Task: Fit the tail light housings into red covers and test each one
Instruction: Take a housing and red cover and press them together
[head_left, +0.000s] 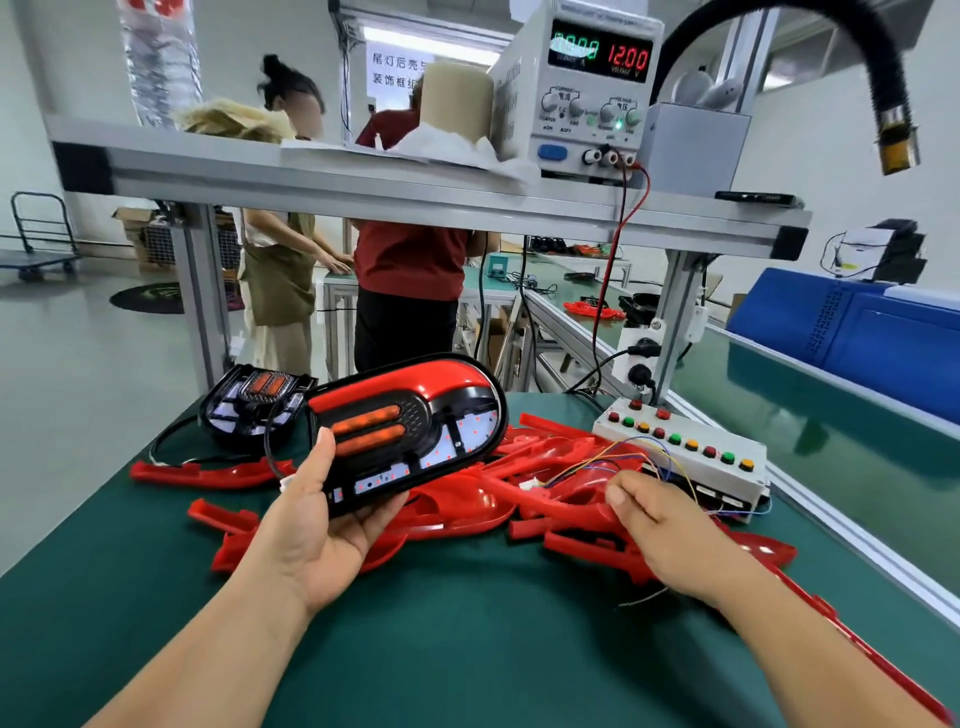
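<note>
Testing looks to be in hand: the left hand (311, 525) grips a tail light housing (410, 441) seated in its red cover (415, 387), raised just left of the test box (680, 454). The right hand (657, 530) curls by the coloured wires (623, 460) before the box, and I cannot tell whether it pinches them; next the plug likely needs mating or freeing. Loose covers (519, 509) lie heaped left of the box, in no container, while the blue bin (831, 322) beyond the box hides its contents.

Left hand (317, 525) covers near-left end of tail light housing (410, 426). Second housing (254, 400), far left, partly hidden behind it. Right hand (660, 525): fingertips curl under, beside wires (613, 462); whether they pinch any, cannot tell. Red covers (545, 499) in pile, partly hidden under housing and right hand. Long red cover (883, 670) cut off at right edge. Power supply (582, 93): knob labels too small to read, left readout blurred. Black hose (883, 67) cut off at top edge.
</note>
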